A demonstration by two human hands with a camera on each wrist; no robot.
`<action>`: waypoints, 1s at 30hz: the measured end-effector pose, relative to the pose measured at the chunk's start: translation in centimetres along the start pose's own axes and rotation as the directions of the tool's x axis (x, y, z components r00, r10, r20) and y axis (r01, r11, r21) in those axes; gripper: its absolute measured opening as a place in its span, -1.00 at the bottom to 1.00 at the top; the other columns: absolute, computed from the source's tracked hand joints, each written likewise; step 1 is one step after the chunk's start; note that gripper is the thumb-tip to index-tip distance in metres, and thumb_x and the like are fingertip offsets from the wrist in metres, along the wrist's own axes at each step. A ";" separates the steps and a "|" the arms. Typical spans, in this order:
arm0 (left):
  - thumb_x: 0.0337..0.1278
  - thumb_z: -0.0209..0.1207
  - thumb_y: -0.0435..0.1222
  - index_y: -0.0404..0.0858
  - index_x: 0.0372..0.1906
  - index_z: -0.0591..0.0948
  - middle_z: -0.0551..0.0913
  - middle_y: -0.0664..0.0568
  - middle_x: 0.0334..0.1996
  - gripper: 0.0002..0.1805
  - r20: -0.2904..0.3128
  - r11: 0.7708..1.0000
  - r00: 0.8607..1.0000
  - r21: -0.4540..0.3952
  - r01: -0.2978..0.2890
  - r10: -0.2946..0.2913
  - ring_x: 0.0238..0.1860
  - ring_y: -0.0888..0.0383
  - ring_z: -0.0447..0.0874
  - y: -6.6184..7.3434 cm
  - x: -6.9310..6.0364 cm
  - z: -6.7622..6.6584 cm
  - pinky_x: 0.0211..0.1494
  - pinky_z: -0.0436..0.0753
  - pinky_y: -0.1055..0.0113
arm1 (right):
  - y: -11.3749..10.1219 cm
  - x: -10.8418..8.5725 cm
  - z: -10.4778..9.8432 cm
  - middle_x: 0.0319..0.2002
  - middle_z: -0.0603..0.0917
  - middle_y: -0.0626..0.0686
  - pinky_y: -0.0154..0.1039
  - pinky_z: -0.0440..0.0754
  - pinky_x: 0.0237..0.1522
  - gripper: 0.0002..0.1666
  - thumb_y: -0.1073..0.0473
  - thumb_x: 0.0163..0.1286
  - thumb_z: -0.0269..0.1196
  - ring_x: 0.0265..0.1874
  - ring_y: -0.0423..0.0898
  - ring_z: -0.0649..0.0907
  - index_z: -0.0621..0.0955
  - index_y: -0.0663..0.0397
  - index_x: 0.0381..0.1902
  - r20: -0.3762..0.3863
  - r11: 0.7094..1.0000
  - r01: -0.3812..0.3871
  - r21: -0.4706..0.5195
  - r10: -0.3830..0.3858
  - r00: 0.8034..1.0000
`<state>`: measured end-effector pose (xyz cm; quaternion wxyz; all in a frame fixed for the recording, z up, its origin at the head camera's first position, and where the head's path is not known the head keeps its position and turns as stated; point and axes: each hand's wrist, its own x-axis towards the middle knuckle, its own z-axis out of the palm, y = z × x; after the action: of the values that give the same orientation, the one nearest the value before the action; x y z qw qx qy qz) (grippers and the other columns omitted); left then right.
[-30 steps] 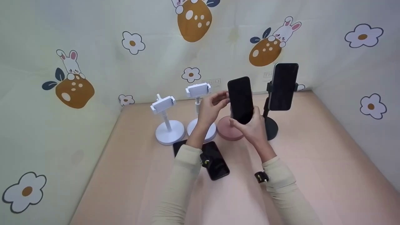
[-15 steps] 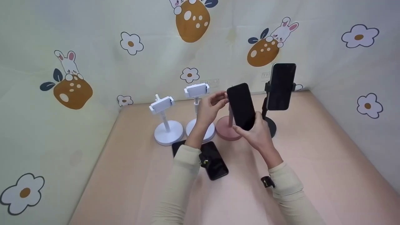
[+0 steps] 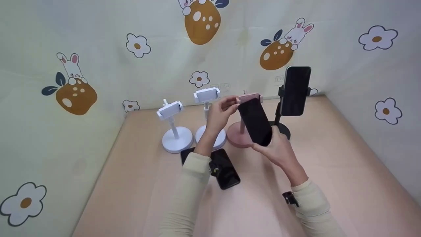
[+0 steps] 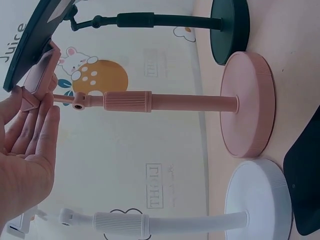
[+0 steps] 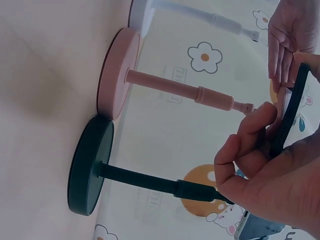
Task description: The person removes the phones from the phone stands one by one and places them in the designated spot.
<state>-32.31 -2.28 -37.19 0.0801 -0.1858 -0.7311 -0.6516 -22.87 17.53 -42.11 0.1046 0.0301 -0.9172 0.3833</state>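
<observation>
My right hand (image 3: pixel 279 149) grips a black smartphone (image 3: pixel 256 123) by its lower end, thumb on one edge and fingers on the other. The phone tilts in front of the pink phone stand (image 3: pixel 237 135), its top just below the stand's pink clamp (image 3: pixel 250 96). With fingertips and thumb my left hand (image 3: pixel 219 116) pinches the left end of that clamp. The left wrist view shows the phone (image 4: pixel 37 37) close over the clamp (image 4: pixel 44 75); whether they touch I cannot tell. In the right wrist view, curled fingers (image 5: pixel 240 150) lie behind the phone (image 5: pixel 292 110).
Two white phone stands (image 3: pixel 177 140) (image 3: pixel 221 140) stand left of the pink one. At the right, a black stand (image 3: pixel 284 131) bears an upright phone (image 3: pixel 296 91). Two black phones (image 3: pixel 227 169) (image 3: pixel 187 156) lie on the table (image 3: pixel 131 184), partly under my left forearm.
My right hand has drawn the phone down and to the right, tilting it further and uncovering the pink clamp. The left hand has stayed at the clamp's left end.
</observation>
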 end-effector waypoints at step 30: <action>0.26 0.27 -0.35 -0.36 0.12 0.63 0.72 -0.22 0.03 -0.65 -0.003 1.000 1.000 -0.004 0.030 -0.030 0.13 0.00 0.71 -0.1 0.0 0.0 0.14 0.70 0.35 | 3.3 -1.5 1.6 -0.10 0.64 0.31 -0.02 0.61 -0.17 0.04 -0.18 -0.02 0.41 -0.27 0.06 0.58 0.40 0.57 0.15 0.333 0.969 -0.114 -0.220 0.184 0.925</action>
<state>-32.30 -2.25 -37.26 0.0708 -0.1739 -0.7324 -0.6544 -22.11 18.71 -45.87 -0.0880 0.0174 -0.9540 0.2860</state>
